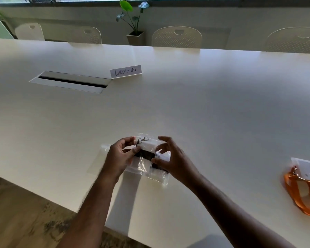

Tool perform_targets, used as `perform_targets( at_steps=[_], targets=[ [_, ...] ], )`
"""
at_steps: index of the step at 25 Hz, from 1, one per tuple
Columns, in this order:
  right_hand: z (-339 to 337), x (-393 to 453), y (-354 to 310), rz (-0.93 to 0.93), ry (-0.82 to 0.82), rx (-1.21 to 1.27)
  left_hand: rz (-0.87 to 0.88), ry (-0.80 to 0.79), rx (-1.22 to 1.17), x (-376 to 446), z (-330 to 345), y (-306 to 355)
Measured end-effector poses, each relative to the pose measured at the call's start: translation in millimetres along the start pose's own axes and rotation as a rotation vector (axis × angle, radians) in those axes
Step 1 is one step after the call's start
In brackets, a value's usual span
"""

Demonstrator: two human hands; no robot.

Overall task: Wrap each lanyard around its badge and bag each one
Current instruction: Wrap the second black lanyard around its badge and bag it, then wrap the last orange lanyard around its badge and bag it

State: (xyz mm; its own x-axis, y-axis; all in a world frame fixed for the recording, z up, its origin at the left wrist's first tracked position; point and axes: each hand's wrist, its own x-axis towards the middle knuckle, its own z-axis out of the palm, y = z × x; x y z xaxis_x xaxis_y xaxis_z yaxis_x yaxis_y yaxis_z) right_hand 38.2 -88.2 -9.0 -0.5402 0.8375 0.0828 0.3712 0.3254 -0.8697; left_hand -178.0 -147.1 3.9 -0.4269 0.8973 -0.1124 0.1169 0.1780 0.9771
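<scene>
Both hands pinch a bagged black-lanyard badge; orange lanyard lies far right, check-in sign beyond.

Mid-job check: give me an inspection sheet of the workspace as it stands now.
Surface: white table, bare in most places.
Job's things: black-lanyard badge inside a clear bag, held just above the table; orange-lanyard badge loose at the right edge, unwrapped; another clear bag flat beside the left hand.
Clutter: CHECK-IN card.
Grippers: left hand and right hand both pinch the bagged badge.
Cables: nothing seen; cable slot in the tabletop.
Surroundings: chairs, potted plant, windows.
</scene>
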Motion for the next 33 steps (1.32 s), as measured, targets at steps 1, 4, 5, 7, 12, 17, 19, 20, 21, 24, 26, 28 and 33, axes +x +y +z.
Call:
perform_targets(
  at_steps=[1,4,5,7,12,17,19,20,21,24,26,28,33],
  targets=[
    [4,3,-1,-0.009,-0.006,-0.071,0.003,0.010,0.033,2,-5,-2],
    [12,14,-4,-0.001,-0.019,-0.220,0.012,0.039,0.131,6,-13,-9],
    [14,17,-4,0.002,-0.023,-0.250,0.020,0.051,0.169,8,-15,-12],
    [16,21,-2,0.011,-0.019,-0.289,0.035,0.061,0.255,12,-17,-17],
    [24,21,3,0.033,-0.045,-0.340,0.094,0.089,0.455,15,-15,-21],
    [26,21,-1,0.016,-0.051,-0.375,0.120,0.115,0.524,15,-15,-23],
    [26,20,-2,0.023,-0.055,-0.393,0.128,0.116,0.528,15,-16,-24],
    [25,19,-3,0.030,-0.058,-0.394,0.138,0.117,0.528,14,-15,-23],
    [24,17,-3,0.036,-0.059,-0.388,0.157,0.120,0.531,13,-14,-23],
    [17,10,-3,0.027,-0.032,-0.370,0.259,0.149,0.598,13,-10,-20],
    [10,6,0,0.006,0.001,-0.384,0.331,0.148,0.644,14,-3,-15],
    [1,0,4,0.005,0.025,-0.404,0.377,0.116,0.686,16,10,-8],
    [-29,-19,24,0.022,0.049,-0.486,0.442,0.024,0.789,18,56,6]
  ],
)
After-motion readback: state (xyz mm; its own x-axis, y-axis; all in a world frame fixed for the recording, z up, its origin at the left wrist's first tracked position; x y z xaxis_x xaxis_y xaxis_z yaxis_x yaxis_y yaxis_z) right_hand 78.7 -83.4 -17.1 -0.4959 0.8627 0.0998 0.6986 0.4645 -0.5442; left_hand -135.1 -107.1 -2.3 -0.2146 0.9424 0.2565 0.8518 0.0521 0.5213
